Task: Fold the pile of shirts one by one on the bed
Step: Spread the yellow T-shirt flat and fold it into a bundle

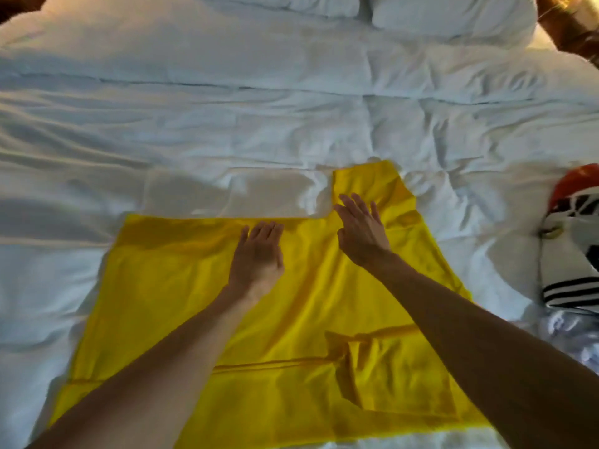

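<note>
A yellow shirt (pixel 168 286) lies spread flat on the white bed, its body toward the left and one sleeve sticking up at the far right. My left hand (pixel 257 254) rests flat on the shirt near its far edge, fingers straight. Just to the right, my right hand (pixel 361 226) lies flat with fingers spread at the base of that sleeve. The other sleeve lies folded over the shirt's near right part. Neither hand holds any cloth. A pile of other shirts (pixel 570 241), white with black stripes and red, sits at the bed's right edge.
The rumpled white duvet (pixel 259 124) covers the whole bed. Two white pillows (pixel 450 14) lie at the head. Brown wooden furniture (pixel 570 30) shows at the top right corner. Shiny crinkled plastic (pixel 567 332) lies below the pile.
</note>
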{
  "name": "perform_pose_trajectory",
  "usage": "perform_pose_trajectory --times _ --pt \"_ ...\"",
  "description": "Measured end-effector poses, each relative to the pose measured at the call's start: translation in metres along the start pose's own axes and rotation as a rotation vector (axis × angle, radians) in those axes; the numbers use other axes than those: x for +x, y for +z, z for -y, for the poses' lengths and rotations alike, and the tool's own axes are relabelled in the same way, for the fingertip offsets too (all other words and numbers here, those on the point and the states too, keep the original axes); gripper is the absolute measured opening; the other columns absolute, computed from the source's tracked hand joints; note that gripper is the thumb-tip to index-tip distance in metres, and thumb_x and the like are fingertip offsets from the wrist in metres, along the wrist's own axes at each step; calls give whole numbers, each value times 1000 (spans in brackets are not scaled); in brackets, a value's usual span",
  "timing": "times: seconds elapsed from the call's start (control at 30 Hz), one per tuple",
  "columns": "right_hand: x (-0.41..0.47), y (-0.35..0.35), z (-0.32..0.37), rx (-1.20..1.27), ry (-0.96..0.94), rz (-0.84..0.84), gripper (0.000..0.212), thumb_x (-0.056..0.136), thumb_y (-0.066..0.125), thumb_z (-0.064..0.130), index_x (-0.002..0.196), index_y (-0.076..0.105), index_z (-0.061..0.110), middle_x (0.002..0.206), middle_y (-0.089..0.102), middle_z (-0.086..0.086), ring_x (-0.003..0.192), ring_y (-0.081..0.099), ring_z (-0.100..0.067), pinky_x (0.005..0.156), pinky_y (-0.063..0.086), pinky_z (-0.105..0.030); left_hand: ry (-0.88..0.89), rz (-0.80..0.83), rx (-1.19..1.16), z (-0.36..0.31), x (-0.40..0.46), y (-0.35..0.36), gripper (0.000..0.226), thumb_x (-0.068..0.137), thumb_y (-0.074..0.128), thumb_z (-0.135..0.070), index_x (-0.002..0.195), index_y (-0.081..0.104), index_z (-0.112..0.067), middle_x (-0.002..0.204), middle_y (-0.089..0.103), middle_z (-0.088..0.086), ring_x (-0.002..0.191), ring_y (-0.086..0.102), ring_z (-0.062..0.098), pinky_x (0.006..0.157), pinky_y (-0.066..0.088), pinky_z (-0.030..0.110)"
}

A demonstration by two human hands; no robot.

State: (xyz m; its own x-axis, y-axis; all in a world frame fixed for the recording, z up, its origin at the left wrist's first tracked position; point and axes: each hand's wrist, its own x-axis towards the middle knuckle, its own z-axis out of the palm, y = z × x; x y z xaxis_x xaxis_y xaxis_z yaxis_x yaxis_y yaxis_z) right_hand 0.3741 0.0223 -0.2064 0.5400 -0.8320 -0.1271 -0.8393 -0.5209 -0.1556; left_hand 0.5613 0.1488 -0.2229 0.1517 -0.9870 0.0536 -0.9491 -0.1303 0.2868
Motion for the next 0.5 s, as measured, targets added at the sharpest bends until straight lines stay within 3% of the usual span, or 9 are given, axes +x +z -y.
perform_pose_trajectory --times 0.13,0.23,0.33,0.43,0.5 --pt "57 -6 -19 -8 89 38 58 94 47 9 149 33 14 164 15 -3 152 8 -25 121 11 -51 45 55 32 4 36 15 43 80 59 -4 123 61 -2 121 64 18 116 59 38 102 46 55" --pt "86 -2 -27 -108 53 87 67 96 47 7 155 18 14 166 3 -3 153 0 -25 120 8 -55 42 91 51 5 49 25 46 82 60 -5 129 58 -4 126 62 17 120 55 38 105 41 54" --pt "106 3 -36 -212 39 151 64 104 38 20 158 3 14 166 -6 -3 152 -8 -25 117 -1 -63 22 115 89 6 50 32 48 82 61 -12 129 56 -6 125 58 16 115 55 38 104 39 55" --pt "114 2 -43 -327 18 176 67 102 36 14 157 -2 9 164 13 -9 153 1 -27 112 -7 -69 8 103 174 7 49 35 39 80 62 -17 119 61 -9 116 57 16 108 55 38 100 39 54" --pt "114 -3 -48 -389 -9 140 63 99 38 8 155 10 6 154 33 -13 149 19 -29 112 -6 -70 0 85 198 8 52 34 31 81 63 -16 111 63 -8 110 58 16 104 56 39 98 40 53"
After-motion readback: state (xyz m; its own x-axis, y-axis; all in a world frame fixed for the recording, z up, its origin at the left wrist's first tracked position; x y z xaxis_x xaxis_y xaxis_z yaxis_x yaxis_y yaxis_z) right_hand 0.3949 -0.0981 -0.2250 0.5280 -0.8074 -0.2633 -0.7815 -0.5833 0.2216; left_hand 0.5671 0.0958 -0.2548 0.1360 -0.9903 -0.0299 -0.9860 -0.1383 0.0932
